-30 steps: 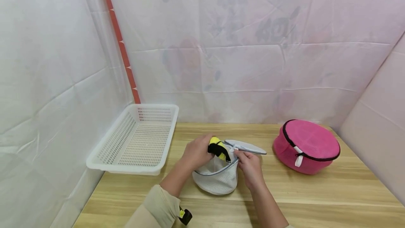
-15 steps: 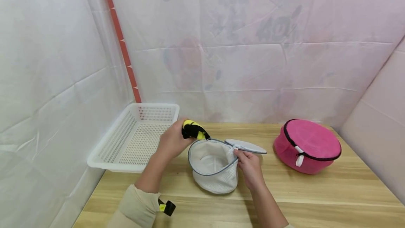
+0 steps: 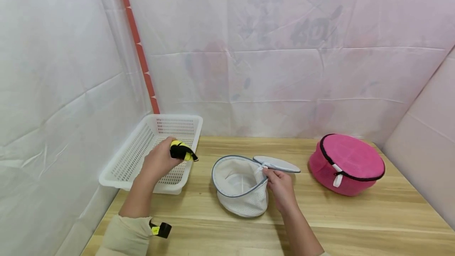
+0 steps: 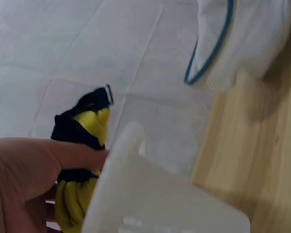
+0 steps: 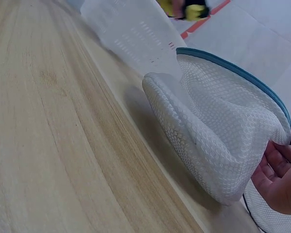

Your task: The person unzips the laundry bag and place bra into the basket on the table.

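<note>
My left hand (image 3: 156, 160) holds a bunched yellow and black cloth item (image 3: 183, 151) over the right side of the white plastic basket (image 3: 174, 187). In the left wrist view, a black strap end with a pale tip sticks up from the cloth item (image 4: 87, 127), and the thumb lies across it. My right hand (image 3: 281, 189) pinches the rim of a white mesh laundry bag (image 3: 243, 205) by its zip. That bag stands unzipped on the table, its round lid (image 3: 276, 164) folded back to the right. Inside, its pale bottom shows with nothing on it.
A pink mesh laundry bag (image 3: 350, 159) with a black zip and white pull tab sits zipped at the right. The wooden table (image 3: 213, 236) is bounded by white sheeting (image 3: 270, 74) at the back and sides. The basket stands by the left sheeting.
My left hand has lifted the yellow and black cloth item out of the white bag and carried it left to the basket. The right hand stays on the bag's rim.
</note>
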Motion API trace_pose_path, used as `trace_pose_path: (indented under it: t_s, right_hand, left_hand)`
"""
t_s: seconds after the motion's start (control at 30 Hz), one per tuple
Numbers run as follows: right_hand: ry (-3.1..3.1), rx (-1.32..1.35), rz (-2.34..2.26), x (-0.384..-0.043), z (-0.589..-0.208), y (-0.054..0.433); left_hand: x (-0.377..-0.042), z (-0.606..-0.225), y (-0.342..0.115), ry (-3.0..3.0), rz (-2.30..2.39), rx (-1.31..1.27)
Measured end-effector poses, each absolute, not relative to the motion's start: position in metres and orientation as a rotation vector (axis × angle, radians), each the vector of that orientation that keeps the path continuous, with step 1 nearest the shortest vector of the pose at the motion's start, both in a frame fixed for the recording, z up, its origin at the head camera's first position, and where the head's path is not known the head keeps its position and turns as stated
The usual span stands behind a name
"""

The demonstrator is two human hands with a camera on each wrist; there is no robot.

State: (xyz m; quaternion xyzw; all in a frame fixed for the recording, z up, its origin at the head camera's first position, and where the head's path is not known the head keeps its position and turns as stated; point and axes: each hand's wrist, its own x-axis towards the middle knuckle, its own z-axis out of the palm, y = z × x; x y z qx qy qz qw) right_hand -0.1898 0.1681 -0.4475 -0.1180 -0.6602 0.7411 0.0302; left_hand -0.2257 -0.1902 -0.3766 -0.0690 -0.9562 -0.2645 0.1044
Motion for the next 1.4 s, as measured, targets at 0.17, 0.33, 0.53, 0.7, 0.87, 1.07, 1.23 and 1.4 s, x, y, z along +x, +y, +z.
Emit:
trace_pose_path:
  t_s: [0.17,0.33,0.53,0.7,0.87,1.07,1.23,1.4]
  right_hand:
    - [-2.043,-0.364,2.281,-0.189,-0.448,0.168]
    - [-2.039,-0.362,2.286,-0.188,-0.448,0.168]
    - [-2.024,-0.372,2.293,-0.188,-0.449,0.167]
    - [-2.021,-0.375,2.299,-0.188,-0.449,0.167]
    - [-2.028,-0.380,2.291,-0.188,-0.449,0.167]
    - [-2.026,-0.379,2.286,-0.188,-0.448,0.167]
    - [-2.045,-0.391,2.274,-0.189,-0.448,0.167]
    - [-2.075,-0.425,2.252,-0.188,-0.450,0.167]
  left_hand:
    - [-0.228,-0.387,-0.212,-2.919,-0.718,-0.208]
    - [-0.231,-0.393,-0.224,-3.076,-0.668,-0.178]
    - [-0.238,-0.398,-0.227,-3.227,-0.653,-0.209]
    - [-0.243,-0.404,-0.227,-3.281,-0.689,-0.231]
    - [-0.244,-0.406,-0.227,-3.329,-0.710,-0.246]
    - [-0.244,-0.408,-0.229,-3.332,-0.714,-0.265]
    - [-0.242,-0.403,-0.227,-3.343,-0.733,-0.290]
    - [-0.235,-0.391,-0.220,-3.328,-0.734,-0.261]
